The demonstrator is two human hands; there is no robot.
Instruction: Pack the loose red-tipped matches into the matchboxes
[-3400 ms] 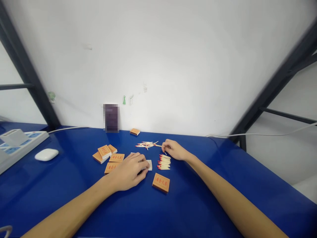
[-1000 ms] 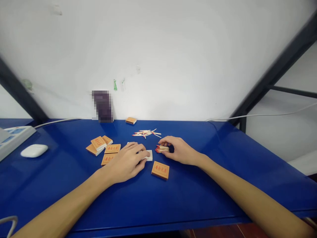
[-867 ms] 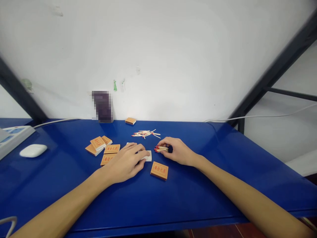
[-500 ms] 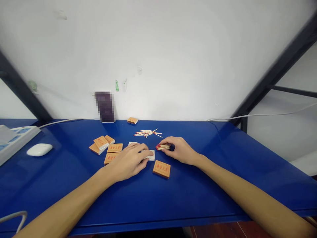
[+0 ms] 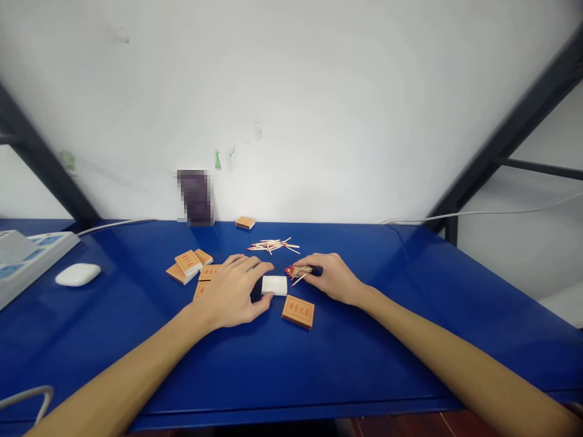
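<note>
My left hand (image 5: 239,290) lies low over the blue table, fingers spread, its thumb and fingertips beside a small white tray (image 5: 274,285). Between the fingers of my right hand (image 5: 330,278) is a bunch of matches (image 5: 298,271) with red heads pointing left; one match slants down below the bunch. An orange matchbox (image 5: 298,311) rests in front of the white tray, between my hands. Further back lies a loose pile of matches (image 5: 272,245). Several more orange matchboxes (image 5: 188,261) are left of my left hand, which partly covers two of them.
Against the wall at the back are one matchbox (image 5: 245,223) and a blurred dark upright object (image 5: 197,197). On the left of the table (image 5: 364,364) are a white case (image 5: 78,275) and a power strip (image 5: 39,258). Dark metal bars (image 5: 496,145) slant at the sides.
My left hand has opened and shifted slightly left, off the white tray, which now shows more fully. One match in my right hand has tipped down from the bunch.
</note>
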